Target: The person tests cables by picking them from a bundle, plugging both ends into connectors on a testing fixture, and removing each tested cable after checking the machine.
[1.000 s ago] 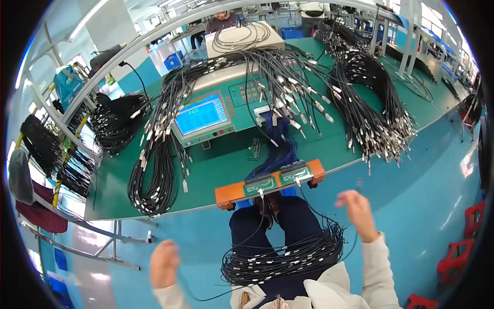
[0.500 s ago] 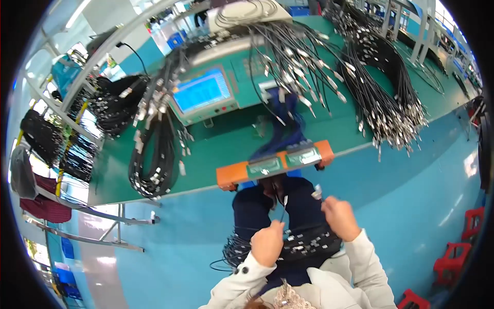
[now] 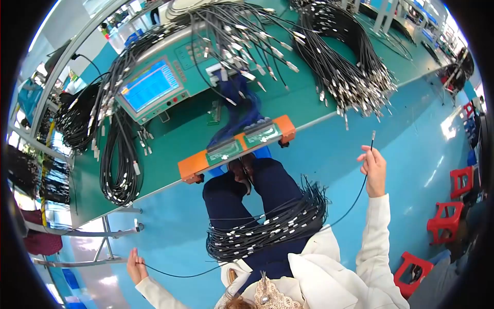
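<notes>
Left hand (image 3: 137,267) is gripping a cable (image 3: 185,276), right hand (image 3: 375,172) is pinching one below its plug (image 3: 373,135); a bundle (image 3: 267,234) is crossing the thighs (image 3: 275,183).

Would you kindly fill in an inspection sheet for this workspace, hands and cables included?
Surface: green bench carries a lit-screen instrument and an orange fixture at its front edge.
Job's things: black cable bundle lies across the lap; two green boards sit on the fixture.
Clutter: looped bundles and a small green part lie on the bench.
Hands: left hand holds a black cable; right hand holds one with its connector pointing up.
Cables: blue cables run between instrument and boards; whether both hands hold one cable is unclear.
Surroundings: red stools on the blue floor.
</notes>
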`<act>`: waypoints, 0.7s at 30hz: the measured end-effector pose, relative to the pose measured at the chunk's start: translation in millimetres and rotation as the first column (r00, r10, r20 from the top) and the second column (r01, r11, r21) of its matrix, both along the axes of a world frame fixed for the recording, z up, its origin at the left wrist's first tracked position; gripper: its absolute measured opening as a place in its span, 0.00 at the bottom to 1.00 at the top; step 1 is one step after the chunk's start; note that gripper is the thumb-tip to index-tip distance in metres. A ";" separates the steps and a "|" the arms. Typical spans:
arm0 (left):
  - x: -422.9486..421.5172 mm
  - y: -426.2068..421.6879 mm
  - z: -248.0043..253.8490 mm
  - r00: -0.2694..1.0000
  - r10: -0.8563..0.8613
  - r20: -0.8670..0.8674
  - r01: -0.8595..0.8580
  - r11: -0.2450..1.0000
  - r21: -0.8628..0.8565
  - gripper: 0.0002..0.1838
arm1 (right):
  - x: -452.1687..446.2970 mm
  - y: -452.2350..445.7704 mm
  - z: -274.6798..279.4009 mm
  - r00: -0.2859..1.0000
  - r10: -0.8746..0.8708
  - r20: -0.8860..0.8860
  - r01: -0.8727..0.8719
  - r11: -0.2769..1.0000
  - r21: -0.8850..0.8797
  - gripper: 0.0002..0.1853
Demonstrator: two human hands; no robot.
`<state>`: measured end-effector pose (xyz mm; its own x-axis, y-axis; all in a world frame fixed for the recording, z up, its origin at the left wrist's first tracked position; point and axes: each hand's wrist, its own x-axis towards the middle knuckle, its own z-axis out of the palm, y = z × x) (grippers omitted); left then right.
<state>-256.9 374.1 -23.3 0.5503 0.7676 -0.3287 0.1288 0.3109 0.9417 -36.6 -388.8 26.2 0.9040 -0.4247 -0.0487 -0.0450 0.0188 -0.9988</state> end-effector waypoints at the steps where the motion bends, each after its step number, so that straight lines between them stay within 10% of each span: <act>1: 11.1 -17.9 6.6 0.984 -0.073 0.165 0.092 0.990 -0.107 0.26 | 6.3 8.8 5.1 1.000 0.021 0.015 -0.021 1.000 0.004 0.17; 4: 56.0 -103.1 24.5 0.839 -0.133 0.528 0.428 0.759 -0.490 0.23 | 12.9 73.1 47.8 0.967 0.255 0.009 -0.250 0.937 0.244 0.12; 6: 98.5 -202.3 59.8 0.833 -0.520 0.186 0.550 0.815 -0.184 0.18 | 15.6 111.1 48.5 0.894 0.442 -0.078 -0.418 0.883 0.212 0.12; 11: 111.5 -278.5 63.5 0.526 -0.819 0.228 0.771 0.347 -0.534 0.12 | 34.8 153.3 19.9 0.813 0.561 -0.154 -0.456 0.780 0.429 0.10; 21: 201.6 -334.6 71.5 0.674 -0.682 0.284 0.723 0.530 -0.443 0.13 | 63.6 196.6 8.9 0.824 0.522 -0.222 -0.449 0.839 0.306 0.12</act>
<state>-55.2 39.5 48.2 0.8761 -0.1339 -0.4633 0.4541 0.5521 0.6992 27.1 -192.2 35.1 0.9187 0.1228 -0.3754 -0.3908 0.1448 -0.9090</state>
